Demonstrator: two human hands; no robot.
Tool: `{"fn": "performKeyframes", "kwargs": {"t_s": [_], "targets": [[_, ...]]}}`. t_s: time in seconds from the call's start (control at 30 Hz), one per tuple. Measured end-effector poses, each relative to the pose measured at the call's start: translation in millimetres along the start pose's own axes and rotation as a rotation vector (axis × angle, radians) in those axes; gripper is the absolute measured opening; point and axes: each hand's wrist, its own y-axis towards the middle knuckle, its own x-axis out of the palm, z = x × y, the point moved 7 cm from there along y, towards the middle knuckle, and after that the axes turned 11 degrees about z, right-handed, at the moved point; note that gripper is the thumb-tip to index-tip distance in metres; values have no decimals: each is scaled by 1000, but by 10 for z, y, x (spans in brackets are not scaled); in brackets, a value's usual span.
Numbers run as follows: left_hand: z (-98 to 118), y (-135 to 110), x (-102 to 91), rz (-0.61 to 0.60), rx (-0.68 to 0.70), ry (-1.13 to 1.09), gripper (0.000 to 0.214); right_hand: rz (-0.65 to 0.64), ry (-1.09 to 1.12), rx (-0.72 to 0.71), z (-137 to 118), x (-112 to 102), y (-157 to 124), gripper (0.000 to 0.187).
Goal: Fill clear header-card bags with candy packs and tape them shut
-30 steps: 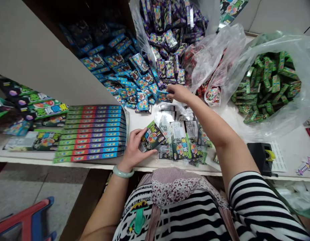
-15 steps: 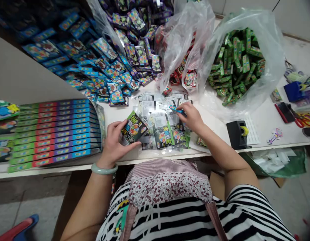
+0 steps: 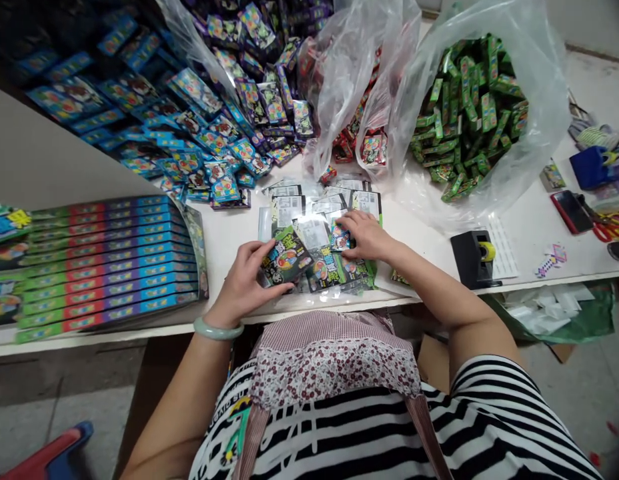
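Note:
My left hand [image 3: 247, 277] is closed around a black and green printed packet [image 3: 288, 259], thumb along its near edge and fingers at its far left side. In my right hand [image 3: 367, 235] is a small blue box [image 3: 340, 237], its printed face up, low over the pile. Beneath and between both hands lie overlapping clear plastic bags [image 3: 312, 232] with black and green printed cards, some showing white label areas. The underside of the blue box is hidden.
Blue boxes [image 3: 224, 183] and purple boxes [image 3: 272, 103] are heaped at the back left. Clear bags hold red boxes [image 3: 374, 148] and green boxes [image 3: 469, 100]. Stacked multicoloured packs [image 3: 109, 260] stand left. A tape dispenser [image 3: 472, 259], phone [image 3: 571, 212] and scissors [image 3: 612, 225] lie right.
My left hand has moved right with the black and green packet. My right hand has come nearer and lower, and the blue box has turned from edge-on to face-up.

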Motion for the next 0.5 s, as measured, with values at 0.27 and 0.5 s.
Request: {"fn": "performKeyframes", "kwargs": {"t_s": [0.27,0.5], "targets": [[106,40,59,-61,38,-19,91,347,56,-73,-366,-548,-190,72],[274,43,81,-66,148,0,91,13,30,-300,-766,-398,-242,72]]}}
